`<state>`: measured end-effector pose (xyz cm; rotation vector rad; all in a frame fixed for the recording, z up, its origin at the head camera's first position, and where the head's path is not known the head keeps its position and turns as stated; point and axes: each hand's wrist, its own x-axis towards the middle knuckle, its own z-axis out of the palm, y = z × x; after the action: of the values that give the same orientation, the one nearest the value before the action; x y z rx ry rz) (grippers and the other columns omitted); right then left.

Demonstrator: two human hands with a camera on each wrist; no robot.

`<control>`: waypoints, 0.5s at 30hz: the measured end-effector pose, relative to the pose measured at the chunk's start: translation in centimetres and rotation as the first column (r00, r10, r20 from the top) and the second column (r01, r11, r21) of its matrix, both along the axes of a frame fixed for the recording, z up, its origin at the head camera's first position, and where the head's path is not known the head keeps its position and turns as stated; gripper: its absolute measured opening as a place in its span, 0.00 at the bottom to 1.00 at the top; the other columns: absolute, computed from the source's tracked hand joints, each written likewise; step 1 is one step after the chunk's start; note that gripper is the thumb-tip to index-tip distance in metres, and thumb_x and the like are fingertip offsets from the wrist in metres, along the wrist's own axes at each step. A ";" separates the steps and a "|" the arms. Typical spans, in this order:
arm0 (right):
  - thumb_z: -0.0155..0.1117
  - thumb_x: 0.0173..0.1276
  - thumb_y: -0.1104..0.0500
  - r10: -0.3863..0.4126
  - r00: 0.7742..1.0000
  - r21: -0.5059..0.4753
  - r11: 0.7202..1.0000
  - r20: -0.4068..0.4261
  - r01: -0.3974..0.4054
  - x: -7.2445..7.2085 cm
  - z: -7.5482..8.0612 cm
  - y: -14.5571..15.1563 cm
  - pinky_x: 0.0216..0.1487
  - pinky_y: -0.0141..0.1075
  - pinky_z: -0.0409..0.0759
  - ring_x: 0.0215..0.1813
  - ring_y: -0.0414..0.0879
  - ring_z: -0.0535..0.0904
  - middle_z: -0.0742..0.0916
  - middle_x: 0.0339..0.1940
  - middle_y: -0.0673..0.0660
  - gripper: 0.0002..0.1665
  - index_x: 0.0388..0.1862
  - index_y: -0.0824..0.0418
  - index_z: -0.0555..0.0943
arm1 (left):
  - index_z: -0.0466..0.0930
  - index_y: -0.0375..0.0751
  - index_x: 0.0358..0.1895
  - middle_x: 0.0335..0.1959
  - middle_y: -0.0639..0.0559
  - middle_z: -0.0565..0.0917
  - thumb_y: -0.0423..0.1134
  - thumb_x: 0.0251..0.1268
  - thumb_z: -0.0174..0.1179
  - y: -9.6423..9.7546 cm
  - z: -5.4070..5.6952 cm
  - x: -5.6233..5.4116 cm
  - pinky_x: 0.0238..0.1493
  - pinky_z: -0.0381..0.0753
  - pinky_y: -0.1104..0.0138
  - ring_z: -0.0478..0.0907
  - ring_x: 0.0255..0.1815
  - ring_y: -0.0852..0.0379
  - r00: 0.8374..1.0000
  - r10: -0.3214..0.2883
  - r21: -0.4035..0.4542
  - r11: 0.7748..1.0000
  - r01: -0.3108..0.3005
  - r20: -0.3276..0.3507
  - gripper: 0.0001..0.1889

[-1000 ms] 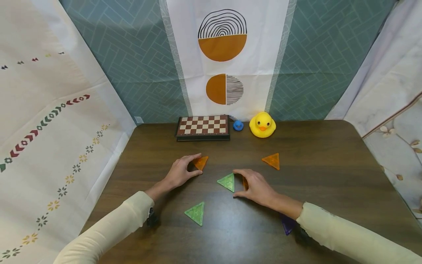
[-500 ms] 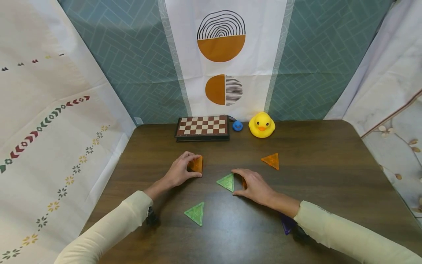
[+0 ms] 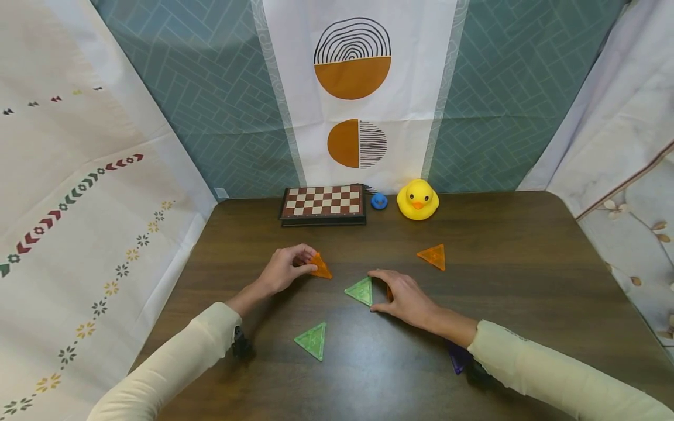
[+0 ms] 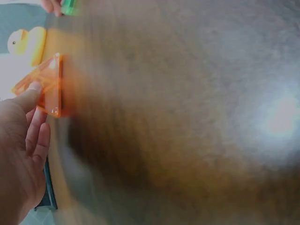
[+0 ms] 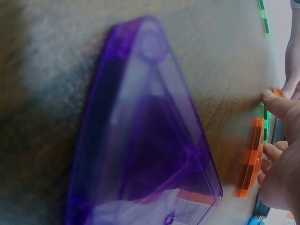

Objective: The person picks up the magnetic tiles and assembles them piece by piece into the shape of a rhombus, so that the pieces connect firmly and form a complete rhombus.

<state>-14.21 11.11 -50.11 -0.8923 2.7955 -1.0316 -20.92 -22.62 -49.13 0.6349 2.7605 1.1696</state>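
Orange triangle [image 3: 320, 267] juts from the pinching left fingers [image 3: 302, 251], while curled right fingers [image 3: 387, 275] hold the green triangle [image 3: 360, 291].

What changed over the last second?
Left hand: thumb and fingers came closer together, now pinching its orange triangle, which turned counterclockwise in the head view.

Unchanged: right hand at its green triangle; duck and chessboard in place.

Orange triangle [image 3: 322, 268] at a new angle in left hand [image 3: 284, 269]
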 end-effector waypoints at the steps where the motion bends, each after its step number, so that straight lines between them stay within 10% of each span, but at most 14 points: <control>1: 0.87 0.58 0.52 0.000 1.000 0.000 1.000 0.003 0.000 0.0 0.0 0.0 0.37 0.33 0.76 0.27 0.33 0.70 0.85 0.63 0.62 0.44 0.71 0.64 0.79 | 0.87 0.42 0.51 0.44 0.52 0.89 0.35 0.67 0.75 0.0 0.2 -0.1 0.51 0.87 0.60 0.85 0.43 0.56 1.000 -0.001 0.004 1.000 0.001 -0.002 0.12; 15: 0.87 0.58 0.52 0.009 1.000 0.004 1.000 -0.005 -0.009 0.0 0.0 0.0 0.39 0.35 0.77 0.27 0.32 0.69 0.86 0.61 0.61 0.45 0.71 0.64 0.79 | 0.88 0.41 0.46 0.42 0.51 0.91 0.35 0.67 0.75 2.1 1.6 0.1 0.44 0.89 0.65 0.88 0.39 0.57 0.997 0.041 0.138 0.990 -0.031 -0.069 0.09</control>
<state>-14.24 11.13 -50.09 -0.9076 2.7942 -1.0236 -20.79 -20.54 -47.55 0.6542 2.7790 1.3809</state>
